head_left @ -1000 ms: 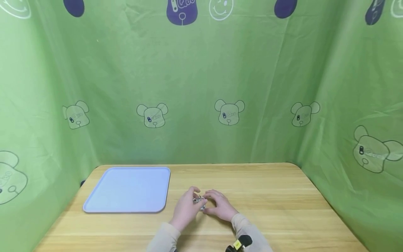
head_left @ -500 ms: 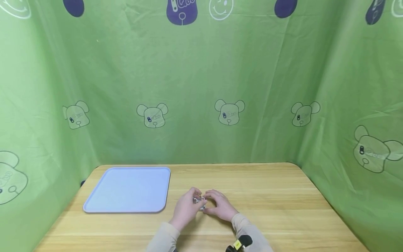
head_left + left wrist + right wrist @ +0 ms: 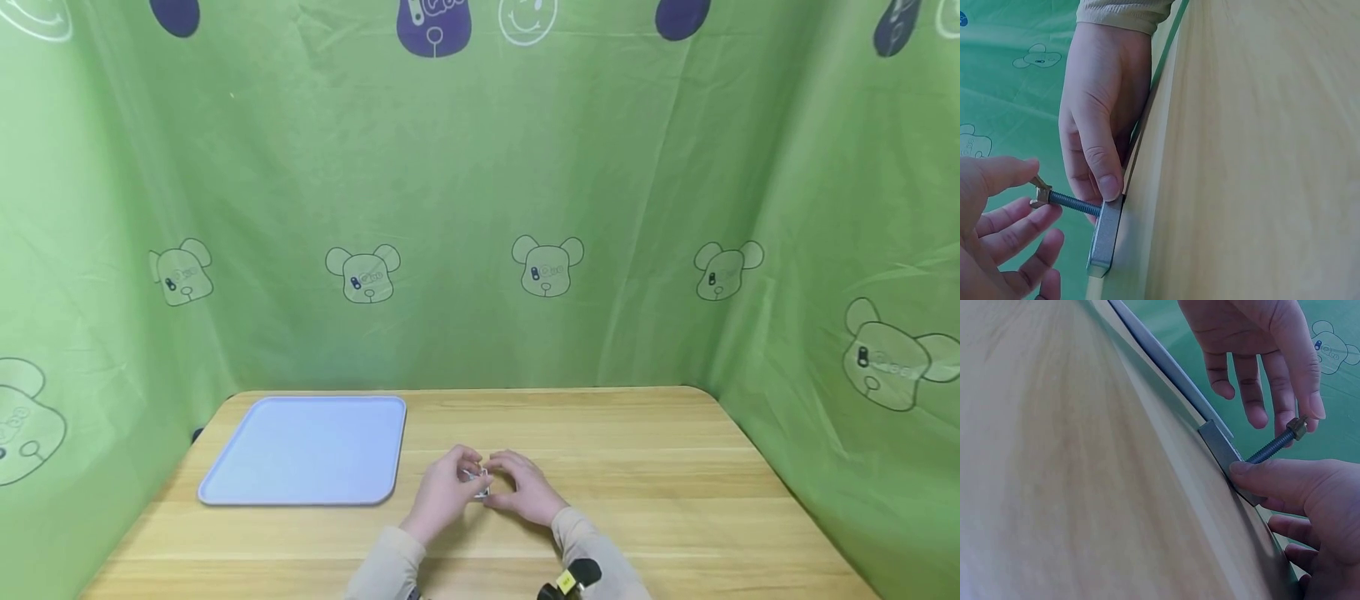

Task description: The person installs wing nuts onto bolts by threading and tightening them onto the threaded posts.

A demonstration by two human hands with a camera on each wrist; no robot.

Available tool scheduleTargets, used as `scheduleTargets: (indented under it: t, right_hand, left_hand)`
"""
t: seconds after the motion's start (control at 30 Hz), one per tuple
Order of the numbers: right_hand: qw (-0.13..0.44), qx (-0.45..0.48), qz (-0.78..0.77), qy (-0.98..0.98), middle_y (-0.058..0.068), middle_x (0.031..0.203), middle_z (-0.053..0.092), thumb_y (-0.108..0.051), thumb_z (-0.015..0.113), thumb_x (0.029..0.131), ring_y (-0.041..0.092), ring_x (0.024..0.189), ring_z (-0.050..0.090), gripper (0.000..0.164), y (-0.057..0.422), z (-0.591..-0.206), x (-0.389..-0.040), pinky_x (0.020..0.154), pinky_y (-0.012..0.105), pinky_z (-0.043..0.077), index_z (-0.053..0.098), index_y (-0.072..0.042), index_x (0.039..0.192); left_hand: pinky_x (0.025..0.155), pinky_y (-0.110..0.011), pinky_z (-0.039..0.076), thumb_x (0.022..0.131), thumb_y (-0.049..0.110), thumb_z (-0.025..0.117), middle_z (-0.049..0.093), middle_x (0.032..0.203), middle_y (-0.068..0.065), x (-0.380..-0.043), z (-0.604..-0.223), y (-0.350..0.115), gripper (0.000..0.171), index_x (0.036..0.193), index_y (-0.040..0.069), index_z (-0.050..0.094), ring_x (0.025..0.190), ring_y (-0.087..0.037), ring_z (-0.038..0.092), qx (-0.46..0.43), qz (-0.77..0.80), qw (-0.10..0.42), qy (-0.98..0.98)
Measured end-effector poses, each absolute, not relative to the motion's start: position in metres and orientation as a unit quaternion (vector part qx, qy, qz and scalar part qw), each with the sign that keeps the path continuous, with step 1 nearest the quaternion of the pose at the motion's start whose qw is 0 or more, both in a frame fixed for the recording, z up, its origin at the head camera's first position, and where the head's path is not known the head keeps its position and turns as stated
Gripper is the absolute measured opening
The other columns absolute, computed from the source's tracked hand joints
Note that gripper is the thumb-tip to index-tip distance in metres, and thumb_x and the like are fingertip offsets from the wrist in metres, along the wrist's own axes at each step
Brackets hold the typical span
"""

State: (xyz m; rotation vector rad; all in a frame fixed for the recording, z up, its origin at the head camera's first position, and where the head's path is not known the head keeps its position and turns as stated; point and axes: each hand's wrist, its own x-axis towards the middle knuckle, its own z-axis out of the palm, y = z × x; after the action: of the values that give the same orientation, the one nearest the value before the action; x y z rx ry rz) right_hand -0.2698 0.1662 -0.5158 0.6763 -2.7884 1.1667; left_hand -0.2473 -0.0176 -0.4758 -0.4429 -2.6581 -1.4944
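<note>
Upright on the table stands a flat grey metal block [image 3: 1107,234] with a threaded bolt [image 3: 1075,203] rising from it. At the bolt's free end sits a brass-coloured nut [image 3: 1297,427] with a small flared part. My left hand [image 3: 444,493] pinches this nut between thumb and fingertips. Its remaining fingers are loosely bent, as the left wrist view shows. My right hand [image 3: 527,492] grips the block, thumb pressed on its near face and the fingers behind it. In the head view the fingers hide most of the block and bolt.
A light blue tray [image 3: 307,454] lies on the wooden table [image 3: 637,467], to the left of the hands. Green curtains [image 3: 457,333] with bear-head prints stand behind the table and on both sides. A black and yellow device [image 3: 567,580] is at the right sleeve.
My left fingertips have shifted slightly at the nut, and its visible shape between the fingers has changed. The right hand has stayed in place on the block.
</note>
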Motion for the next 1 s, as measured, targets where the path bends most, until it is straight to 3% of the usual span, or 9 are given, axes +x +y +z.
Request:
scheduleTargets:
  t: [0.3, 1.0]
  right_hand:
    - [0.022, 0.218, 0.372, -0.902, 0.02, 0.141, 0.051, -0.035, 0.077, 0.078, 0.045, 0.135, 0.04, 0.057, 0.167, -0.517, -0.271, 0.109, 0.069, 0.023, 0.059, -0.006, 0.125]
    - [0.02, 0.214, 0.38, -0.899, 0.018, 0.139, 0.053, -0.034, 0.079, 0.077, 0.043, 0.134, 0.042, 0.056, 0.165, -0.514, -0.269, 0.11, 0.068, 0.024, 0.061, -0.008, 0.123]
  left_hand:
    - [0.076, -0.028, 0.052, 0.085, 0.024, 0.072, 0.071, 0.101, -0.006, -0.252, -0.478, -0.022, 0.036, 0.114, 0.007, 0.062, 0.087, -0.015, 0.062, -0.165, -0.504, 0.0, -0.848]
    - [0.094, -0.046, 0.051, 0.093, 0.02, 0.062, 0.07, 0.115, -0.009, -0.258, -0.48, -0.029, 0.033, 0.124, 0.008, 0.061, 0.103, -0.024, 0.065, -0.223, -0.5, -0.022, -0.837]
